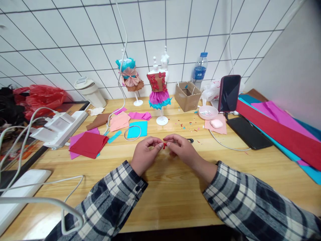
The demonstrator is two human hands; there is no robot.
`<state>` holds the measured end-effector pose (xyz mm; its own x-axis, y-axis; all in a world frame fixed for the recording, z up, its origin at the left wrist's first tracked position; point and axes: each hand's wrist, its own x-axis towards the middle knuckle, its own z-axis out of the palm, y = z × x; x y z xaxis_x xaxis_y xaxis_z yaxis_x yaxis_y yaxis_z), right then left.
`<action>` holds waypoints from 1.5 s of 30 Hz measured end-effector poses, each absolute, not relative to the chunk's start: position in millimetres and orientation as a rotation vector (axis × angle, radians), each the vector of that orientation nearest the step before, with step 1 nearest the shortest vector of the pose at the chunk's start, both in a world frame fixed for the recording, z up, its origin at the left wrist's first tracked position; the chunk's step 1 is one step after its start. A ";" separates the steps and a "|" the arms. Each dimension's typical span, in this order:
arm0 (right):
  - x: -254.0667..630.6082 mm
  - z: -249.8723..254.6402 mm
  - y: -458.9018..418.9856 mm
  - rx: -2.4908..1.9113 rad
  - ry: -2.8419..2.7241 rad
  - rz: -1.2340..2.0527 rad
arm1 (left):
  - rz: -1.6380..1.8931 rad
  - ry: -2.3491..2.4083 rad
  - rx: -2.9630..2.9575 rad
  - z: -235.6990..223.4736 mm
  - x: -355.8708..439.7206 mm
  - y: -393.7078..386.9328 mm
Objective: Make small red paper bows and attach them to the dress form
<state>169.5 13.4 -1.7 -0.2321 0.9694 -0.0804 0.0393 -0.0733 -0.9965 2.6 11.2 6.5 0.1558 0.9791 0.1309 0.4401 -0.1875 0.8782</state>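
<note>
Between my fingertips is a small red paper bow (pixel 165 146), held just above the wooden table. My left hand (pixel 147 152) pinches its left side with thumb and forefinger. From the other side my right hand (pixel 184 150) pinches it in the same way. Behind my hands stands a small white dress form (pixel 162 119) wearing a paper dress (pixel 158 87) with a brown top, red bows, a magenta skirt and a blue ruffled hem. A dark object (pixel 190 140), partly hidden, lies behind my right hand.
Red paper squares (pixel 88 144), a blue sheet (pixel 141 129) and a metal ring (pixel 132 133) lie left. A cardboard box (pixel 188 97), a pink dish (pixel 208 112), a propped phone (pixel 229 93) and long paper strips (pixel 278 130) are right. Cables (pixel 72 207) cross the left front.
</note>
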 end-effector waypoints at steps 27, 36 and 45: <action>171.9 -1.9 14.6 -1.254 -1.502 1.207 | 1.003 1.361 1.566 8.7 5.3 10.6; 169.5 -3.8 13.8 -1.259 -1.425 1.264 | 1.004 1.362 1.450 8.5 8.5 10.2; 167.8 -3.6 13.8 -1.195 -1.304 1.378 | 1.014 1.399 1.481 7.5 9.5 10.1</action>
<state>167.8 13.8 -3.6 -0.1614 0.9840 -0.0757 0.0215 -0.0732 -0.9971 9.5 10.1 7.5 0.0499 0.9987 0.0094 0.3203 -0.0249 0.9470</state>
